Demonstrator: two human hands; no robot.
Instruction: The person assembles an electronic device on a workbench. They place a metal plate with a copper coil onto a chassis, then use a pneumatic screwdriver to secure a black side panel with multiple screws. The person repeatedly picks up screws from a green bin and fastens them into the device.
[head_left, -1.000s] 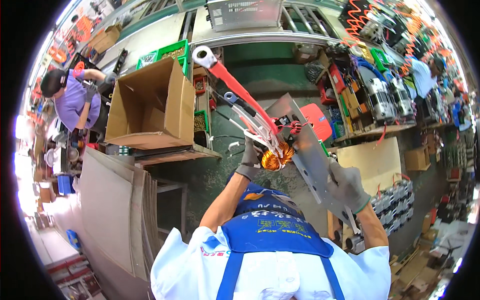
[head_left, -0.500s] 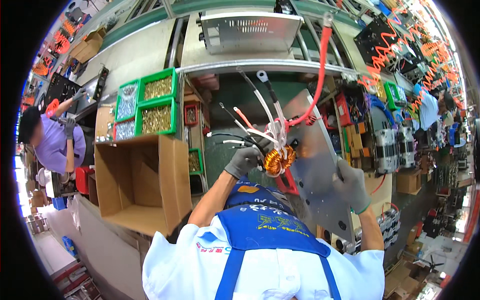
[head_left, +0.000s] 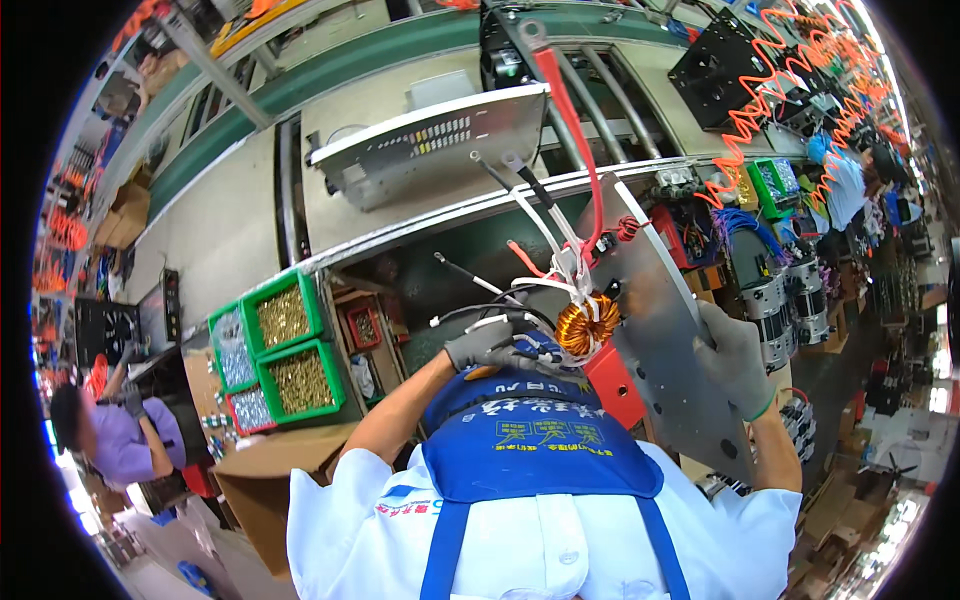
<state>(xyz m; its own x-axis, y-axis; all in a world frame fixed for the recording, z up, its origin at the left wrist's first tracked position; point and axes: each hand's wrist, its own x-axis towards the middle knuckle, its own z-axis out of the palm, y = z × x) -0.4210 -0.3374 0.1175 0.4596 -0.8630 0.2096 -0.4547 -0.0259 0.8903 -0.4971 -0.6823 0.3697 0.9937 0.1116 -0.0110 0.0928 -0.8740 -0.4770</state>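
My right hand (head_left: 735, 360), in a grey glove, grips the right edge of a tilted grey metal panel (head_left: 655, 340). A copper-wound ring coil (head_left: 588, 325) is at the panel's left side, with white, black and red leads running from it. A thick red cable (head_left: 568, 120) with a ring terminal rises above the rest. Left of the coil, my gloved left hand (head_left: 484, 346) closes around some white and black wires (head_left: 535, 350). Its fingertips are partly hidden among them. Below the coil shows a red part (head_left: 615, 385) with a hole.
Green bins (head_left: 300, 378) of brass and silver fasteners stand at the left, above an open cardboard box (head_left: 265, 490). Ahead, a perforated metal chassis (head_left: 430, 140) rests on the roller line. Orange coiled hoses (head_left: 745, 130) hang at right. A person in purple (head_left: 130, 440) works at far left.
The whole view has turned, so the bins and box sit lower. My left hand has moved left, away from the coil. The panel remains in my right hand.
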